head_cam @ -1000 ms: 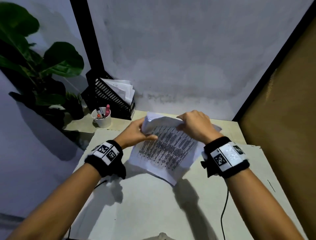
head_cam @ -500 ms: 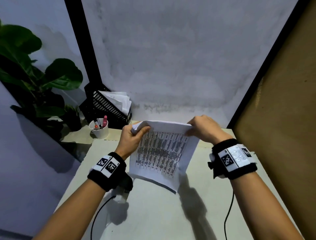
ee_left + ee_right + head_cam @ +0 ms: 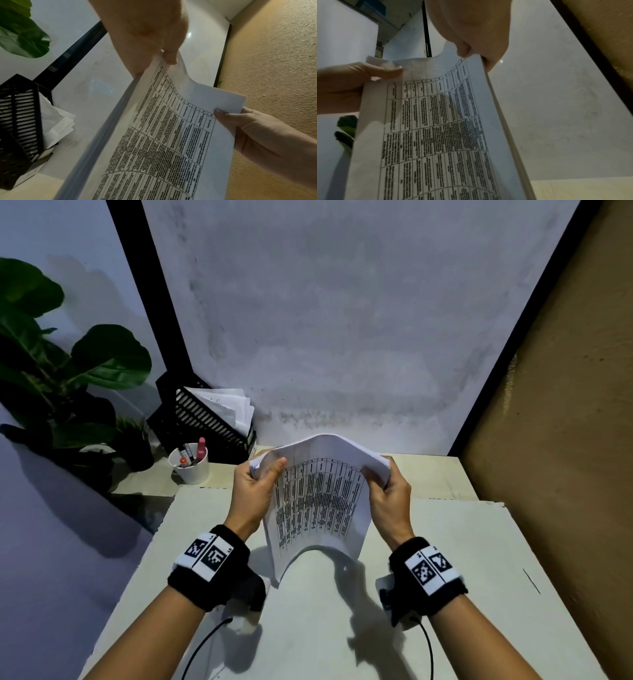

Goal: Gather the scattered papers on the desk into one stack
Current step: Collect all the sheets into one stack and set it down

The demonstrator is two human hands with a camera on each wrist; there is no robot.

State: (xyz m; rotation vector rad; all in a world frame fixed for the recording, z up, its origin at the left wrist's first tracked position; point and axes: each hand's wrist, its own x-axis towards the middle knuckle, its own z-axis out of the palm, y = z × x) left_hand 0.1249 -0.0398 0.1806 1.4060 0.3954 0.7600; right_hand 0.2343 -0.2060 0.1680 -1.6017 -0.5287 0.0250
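Both hands are working the papers (image 3: 318, 501) now, holding them upright in the air above the desk (image 3: 308, 628), the bundle bowing toward the person with the printed table facing them. The left hand (image 3: 255, 494) is pinching the top left corner, thumb pressing on the front sheet, and the right hand (image 3: 388, 501) is clamping the top right corner the same way, so the two hands are sitting apart with the paper arching between them. From the wrist views, the side edges are showing many sheets layered together, looking fairly flush, so the gathering is looking mostly done. No loose sheets are showing on the visible part of the desk, though the near edge is hidden behind the arms. What seems to be remaining is squaring the bottom edge, probably by tapping it on the desk, and laying the stack flat. At the back left a black file holder (image 3: 202, 419) is standing with other sheets in it, a white cup of pens (image 3: 190, 465) just beside it, and a leafy plant (image 3: 51, 378) further left.
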